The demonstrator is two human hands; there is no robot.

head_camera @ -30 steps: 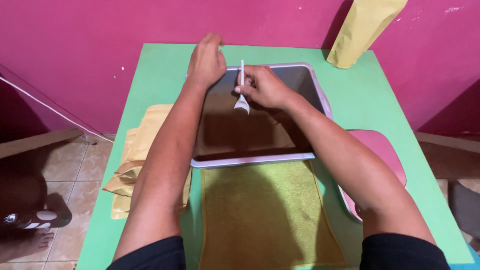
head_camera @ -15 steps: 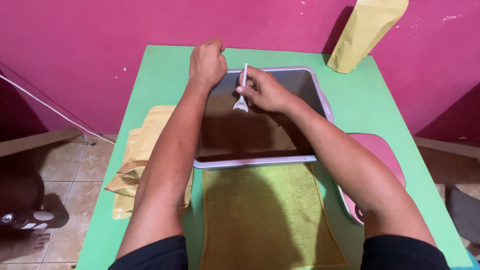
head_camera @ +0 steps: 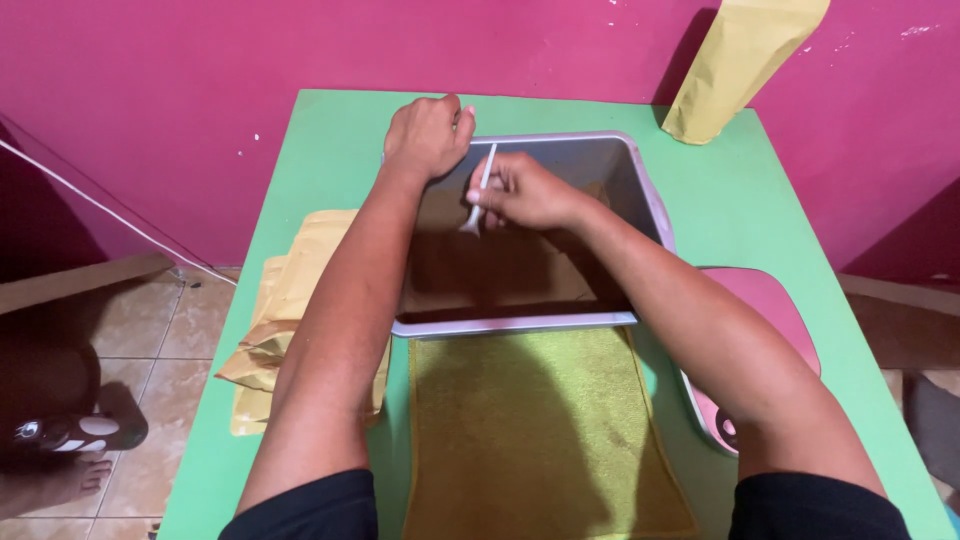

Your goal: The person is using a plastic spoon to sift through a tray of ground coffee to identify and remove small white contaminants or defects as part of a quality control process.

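Only the head view shows this moment, looking straight down at a green table [head_camera: 300, 160] pushed against a magenta wall. At twelve o'clock on the table sits a shallow grey tray [head_camera: 655, 215] with a dark, reflective inside. The left hand [head_camera: 428, 135] is curled into a fist on the tray's far-left corner, at about eleven o'clock, fingers closed over the rim. The right hand [head_camera: 525, 190] hovers over the tray's upper middle, fingers pinched shut on a small white plastic fork [head_camera: 478, 195], held nearly upright with its tines pointing down toward the dark surface; whether the tines touch it cannot be told.

At six o'clock from the tray lies a yellow-green cloth [head_camera: 540, 440], its far edge touching the tray's near rim. At nine o'clock a stack of tan padded envelopes [head_camera: 290, 300] overhangs the table's left edge. At three o'clock a pink lid-like thing [head_camera: 775, 320] lies partly under the right forearm. A tan paper bag [head_camera: 740, 60] leans on the wall at one o'clock.

As a judgement: the fork is thin and gripped high, so a hard press could bend or snap it. The envelopes' overhang means a nudge from the left elbow could tip them to the floor.
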